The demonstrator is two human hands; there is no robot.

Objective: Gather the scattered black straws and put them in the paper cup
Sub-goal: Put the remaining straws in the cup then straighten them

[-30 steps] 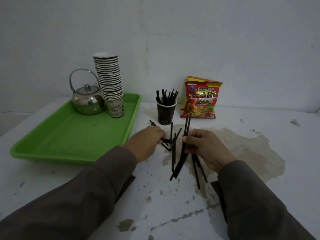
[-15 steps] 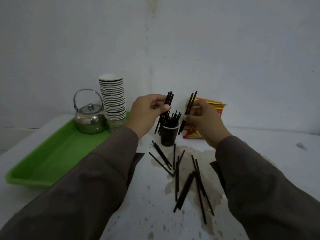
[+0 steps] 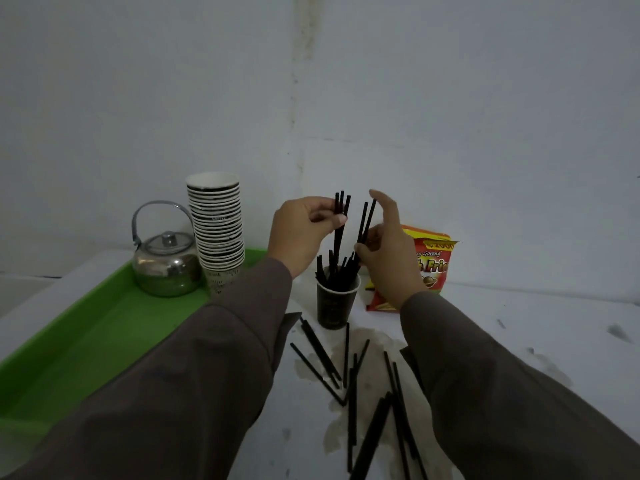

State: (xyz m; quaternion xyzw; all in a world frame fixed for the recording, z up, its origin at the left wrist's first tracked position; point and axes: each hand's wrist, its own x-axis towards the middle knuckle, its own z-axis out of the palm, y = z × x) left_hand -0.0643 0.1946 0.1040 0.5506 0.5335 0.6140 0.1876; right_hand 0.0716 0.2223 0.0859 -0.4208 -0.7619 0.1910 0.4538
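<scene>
Head view: left hand [image 3: 301, 233] pinches three thin black straws [image 3: 341, 220] and right hand [image 3: 388, 251] pinches two, both above the dark paper cup [image 3: 336, 303] holding more. Others lie scattered [image 3: 353, 386] on the near white desk [image 3: 519, 327].

Both straw bundles [image 3: 341, 216] now upright, lower ends entering paper cup [image 3: 335, 304].

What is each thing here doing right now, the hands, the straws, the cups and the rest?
Left hand: pinching a few straws above the cup.
Right hand: pinching two straws, index finger straight.
Cup: upright, holding straws.
Loose straws: scattered flat on the table.
Cup stack: upright, nested, on the tray.
Kettle: lid on, on the tray.
Tray: flat on the table.
Snack bag: standing behind the right hand.
</scene>
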